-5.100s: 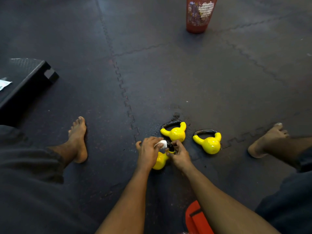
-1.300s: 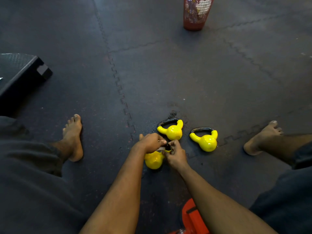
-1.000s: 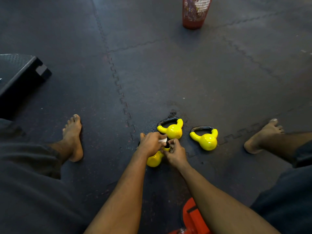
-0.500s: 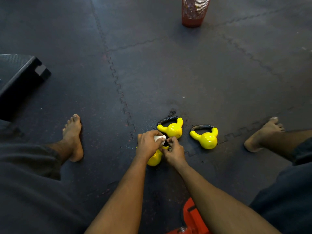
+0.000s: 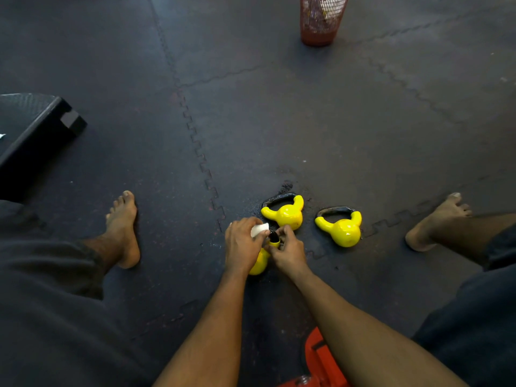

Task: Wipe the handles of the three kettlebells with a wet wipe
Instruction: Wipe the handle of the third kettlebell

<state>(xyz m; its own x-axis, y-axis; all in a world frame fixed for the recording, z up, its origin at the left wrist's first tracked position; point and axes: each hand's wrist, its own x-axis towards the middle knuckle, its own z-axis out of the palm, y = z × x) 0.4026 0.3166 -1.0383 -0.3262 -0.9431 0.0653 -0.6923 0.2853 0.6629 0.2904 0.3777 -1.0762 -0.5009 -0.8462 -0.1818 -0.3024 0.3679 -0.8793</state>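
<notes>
One wipe (image 5: 259,229); one bin (image 5: 318,32) (scraps (image 5: 331,8) inside)

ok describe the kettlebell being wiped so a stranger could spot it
On the dark rubber floor lie three yellow kettlebells. It is the nearest kettlebell, the only one held: left hand holds a white wipe at its handle.

The floor (image 5: 279,121) was dark rubber matting, its tiles joined by toothed seams. On it sat a yellow kettlebell (image 5: 286,215) and a second kettlebell (image 5: 344,231) just to its right, black handles pointing away, with a third kettlebell (image 5: 258,265) nearer and partly hidden. A red mesh basket (image 5: 321,20) stood far off and a black platform (image 5: 30,127) lay at left, with a bare left foot (image 5: 122,230) and right foot (image 5: 435,222) planted either side.
</notes>
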